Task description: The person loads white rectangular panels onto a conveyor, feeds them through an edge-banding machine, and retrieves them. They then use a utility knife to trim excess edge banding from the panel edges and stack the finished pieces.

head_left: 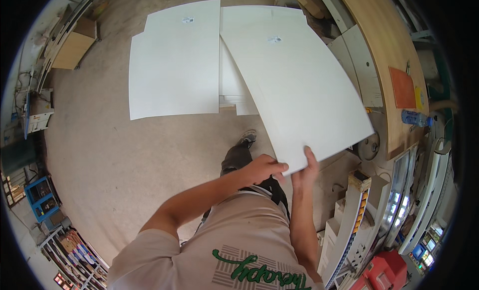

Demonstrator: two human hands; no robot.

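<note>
Hands grip a smooth, flat white panel at one corner.

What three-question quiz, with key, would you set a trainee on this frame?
1. True or false: the left hand and the right hand both touch the same white panel.
2. The bottle lies on: A, the floor; B, the wooden tabletop; C, the held panel.
3. How many small labels show on the white panels?

Key: 1, true. 2, B. 3, two, one on the held panel, one on the left-hand panel.
</note>
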